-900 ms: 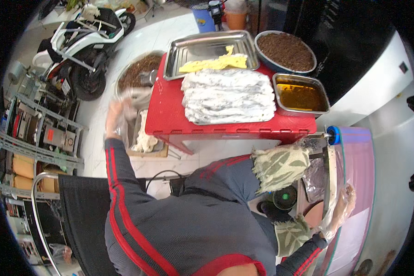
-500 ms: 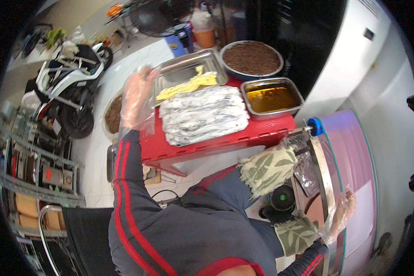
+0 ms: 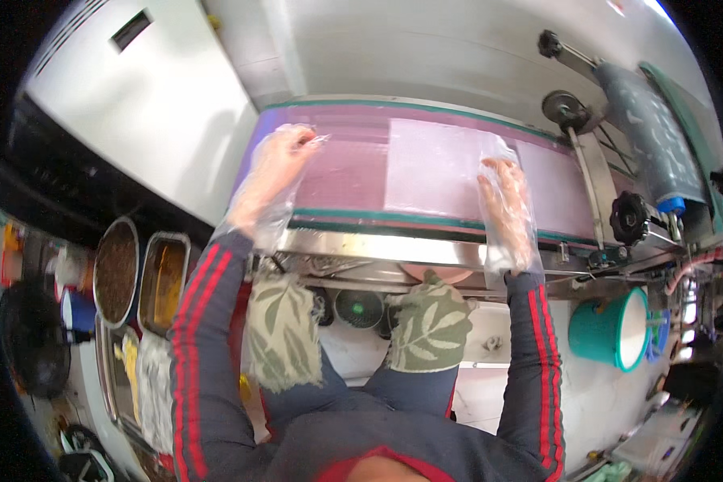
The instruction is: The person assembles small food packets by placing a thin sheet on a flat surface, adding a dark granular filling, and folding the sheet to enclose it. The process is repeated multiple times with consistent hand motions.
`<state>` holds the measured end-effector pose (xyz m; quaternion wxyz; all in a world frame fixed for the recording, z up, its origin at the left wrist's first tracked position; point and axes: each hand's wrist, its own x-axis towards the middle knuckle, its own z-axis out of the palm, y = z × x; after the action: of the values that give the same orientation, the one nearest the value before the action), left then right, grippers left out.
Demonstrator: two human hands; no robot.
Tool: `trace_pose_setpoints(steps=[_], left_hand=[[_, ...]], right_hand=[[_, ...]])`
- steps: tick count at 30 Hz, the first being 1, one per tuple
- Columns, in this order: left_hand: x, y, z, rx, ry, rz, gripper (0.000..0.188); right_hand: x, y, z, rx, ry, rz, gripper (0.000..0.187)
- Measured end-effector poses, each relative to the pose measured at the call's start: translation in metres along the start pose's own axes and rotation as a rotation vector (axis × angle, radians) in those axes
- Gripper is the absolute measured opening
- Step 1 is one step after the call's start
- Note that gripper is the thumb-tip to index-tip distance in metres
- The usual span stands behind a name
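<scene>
Both my hands wear loose clear plastic gloves over a pinkish conveyor belt [image 3: 345, 181]. My left hand [image 3: 285, 161] is over the belt's left part, its fingers curled together at the tips; whether something small is in them I cannot make out. My right hand [image 3: 508, 197] lies by the right edge of a thin whitish square sheet [image 3: 430, 165], fingers stretched out and slightly bent, with nothing seen in them. A second pale sheet [image 3: 550, 185] lies on the belt just right of that hand.
A steel rail [image 3: 394, 247] runs along the belt's near edge. Rollers with black knobs [image 3: 631, 217] stand at the right end, above a teal bucket [image 3: 610, 329]. To the left are a tray of amber liquid [image 3: 165, 281] and a basin of brown stuff [image 3: 116, 273]. Patterned cloths [image 3: 430, 333] cover my knees.
My view has turned right, from the red table to the belt. My left hand has swung from beside the metal trays to over the belt; my right hand remains at the belt.
</scene>
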<state>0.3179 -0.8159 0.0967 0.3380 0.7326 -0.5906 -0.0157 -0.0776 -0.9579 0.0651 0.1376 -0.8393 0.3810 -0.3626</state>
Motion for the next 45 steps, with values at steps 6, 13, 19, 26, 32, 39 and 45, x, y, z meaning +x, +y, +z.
trace_pose_setpoints(steps=[6, 13, 19, 26, 32, 39, 45], left_hand=[[0.089, 0.003, 0.144, 0.136, 0.056, 0.154, 0.034], [0.103, 0.061, 0.172, -0.776, -0.361, -0.062, 0.040], [0.077, 0.091, 0.138, 0.034, -0.420, 0.154, 0.041], [0.032, 0.079, 0.077, -0.814, -0.555, -0.130, 0.045], [0.005, 0.075, 0.075, 0.277, -0.666, 0.210, 0.046], [-0.037, 0.094, 0.035, -0.753, -0.610, -0.305, 0.032], [-0.056, 0.008, 0.006, -0.790, -0.269, -0.499, 0.027]], right_hand=[[0.076, 0.081, 0.031, -0.349, -0.038, 0.096, 0.046], [0.105, 0.105, 0.047, -0.314, -0.225, 0.350, 0.047], [0.096, 0.067, 0.039, -0.380, -0.304, 0.281, 0.042], [0.046, 0.031, -0.030, 0.164, -0.368, 0.520, 0.032], [0.005, -0.003, -0.021, 0.076, -0.391, 0.378, 0.055], [0.018, -0.018, -0.015, -0.175, -0.629, 0.284, 0.041], [0.021, -0.045, 0.006, -0.050, -0.613, 0.100, 0.039]])
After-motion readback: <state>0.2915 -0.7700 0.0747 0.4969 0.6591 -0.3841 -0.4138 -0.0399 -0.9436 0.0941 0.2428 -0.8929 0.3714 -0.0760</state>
